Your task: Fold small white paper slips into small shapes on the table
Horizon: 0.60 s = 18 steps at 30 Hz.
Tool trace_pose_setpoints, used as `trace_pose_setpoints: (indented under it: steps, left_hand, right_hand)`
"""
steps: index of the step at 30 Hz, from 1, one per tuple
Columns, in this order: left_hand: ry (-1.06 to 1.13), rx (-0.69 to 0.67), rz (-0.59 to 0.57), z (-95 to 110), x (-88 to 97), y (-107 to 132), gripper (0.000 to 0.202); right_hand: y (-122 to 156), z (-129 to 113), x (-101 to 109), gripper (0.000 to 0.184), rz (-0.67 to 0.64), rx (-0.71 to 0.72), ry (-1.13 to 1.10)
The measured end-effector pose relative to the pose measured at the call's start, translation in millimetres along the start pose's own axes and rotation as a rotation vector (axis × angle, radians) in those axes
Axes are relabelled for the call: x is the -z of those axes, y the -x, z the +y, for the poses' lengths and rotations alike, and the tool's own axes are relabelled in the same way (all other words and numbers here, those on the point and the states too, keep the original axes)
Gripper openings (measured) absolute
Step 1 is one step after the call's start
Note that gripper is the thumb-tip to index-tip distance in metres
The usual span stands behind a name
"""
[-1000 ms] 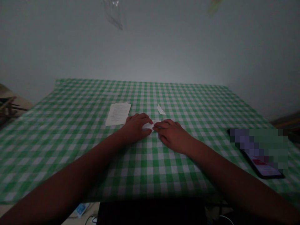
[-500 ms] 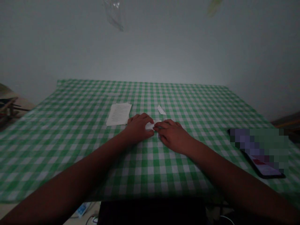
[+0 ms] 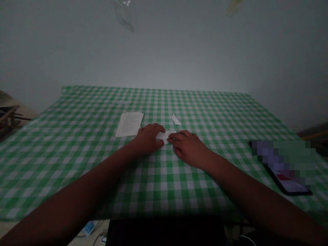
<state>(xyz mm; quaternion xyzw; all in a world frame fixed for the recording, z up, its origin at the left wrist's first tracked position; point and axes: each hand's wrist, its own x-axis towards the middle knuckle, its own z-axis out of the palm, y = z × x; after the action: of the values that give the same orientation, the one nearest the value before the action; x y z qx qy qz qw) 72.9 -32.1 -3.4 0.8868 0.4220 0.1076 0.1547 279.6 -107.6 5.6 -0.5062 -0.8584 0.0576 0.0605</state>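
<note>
Between my hands a small piece of white paper (image 3: 166, 135), apparently folded, lies on the checked tablecloth. My left hand (image 3: 149, 138) rests at its left end, thumb and index finger spread apart around that end. From the right, my right hand (image 3: 188, 147) has its fingertips closed together on the paper's right part, hiding some of it. Just beyond lies a small folded strip of white paper (image 3: 176, 119). A stack of printed paper sheets (image 3: 130, 123) sits beyond my left hand, close to its fingers.
A green and white checked tablecloth (image 3: 164, 184) covers the table, which meets a pale wall at the back. At the right lies a phone (image 3: 294, 186), its screen partly pixelated. A faint clear strip (image 3: 123, 102) lies at the far left.
My left hand has slid slightly left along the paper, so more of the paper shows. My right hand stays nearly in place.
</note>
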Motion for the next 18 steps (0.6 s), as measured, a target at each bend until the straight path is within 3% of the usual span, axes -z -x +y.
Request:
trace_pose_setpoints:
  steps: [12,18]
  left_hand:
    - [-0.015,-0.046,-0.058,2.5,5.9,1.0,0.033]
    - [-0.039,-0.016,0.006,6.9,0.5,0.5,0.028]
  right_hand:
    - [-0.1,0.8,-0.4,0.043,0.008,0.01,0.001]
    - [0.1,-0.5,0.9,0.041,0.007,0.004,-0.012]
